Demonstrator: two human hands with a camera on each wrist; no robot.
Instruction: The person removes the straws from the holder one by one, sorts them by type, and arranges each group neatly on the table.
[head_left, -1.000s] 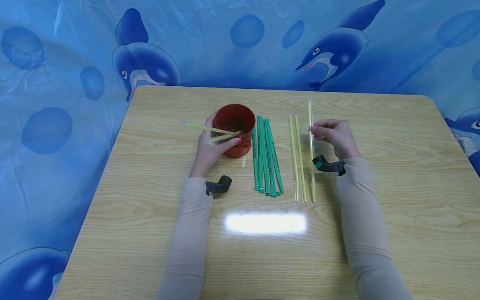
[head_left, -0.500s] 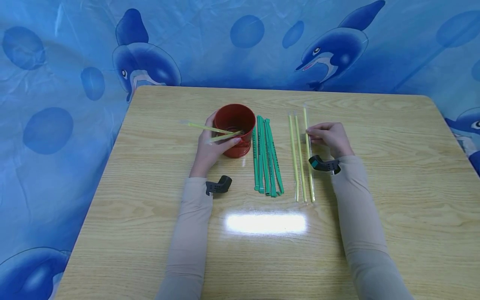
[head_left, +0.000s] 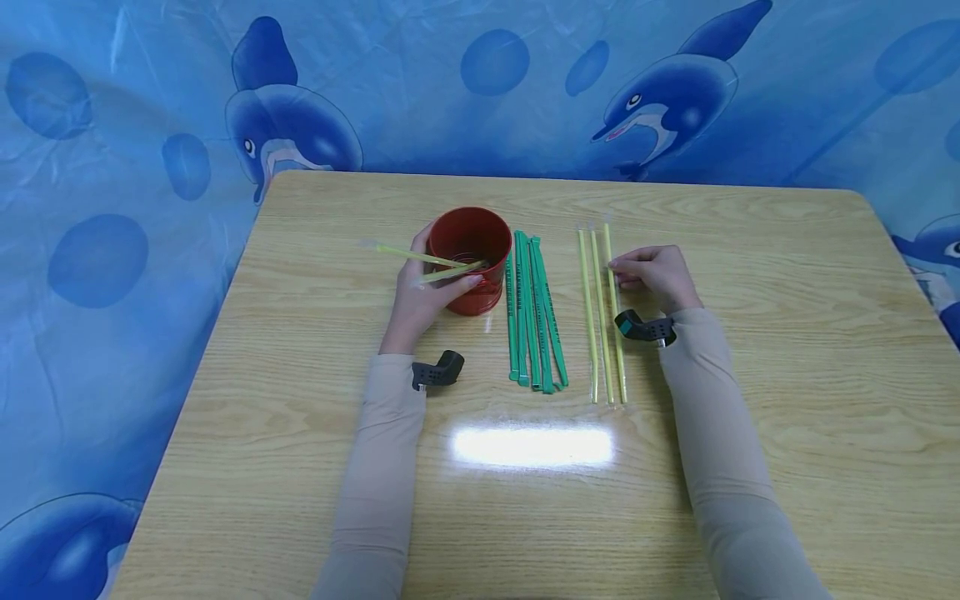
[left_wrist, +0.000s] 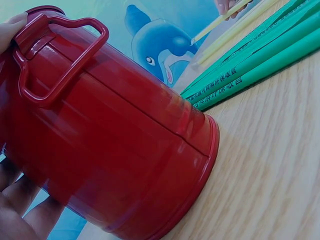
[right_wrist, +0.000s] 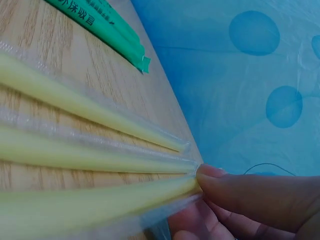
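Glossy red cup (plastic-looking), clear-wrapped straws, glossy wood-grain table.

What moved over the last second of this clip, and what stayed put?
The right hand has slid the yellow straw it pinches leftward and down the table, bringing it beside the two other yellow straws; the grip is unchanged. The left hand holds the red cup as before, with two straws leaning out of it. The green straws have not moved.

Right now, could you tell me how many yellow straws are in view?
5: three thin yellow plastic straws side by side on the table, the rightmost in the right hand, and two held in the left hand.
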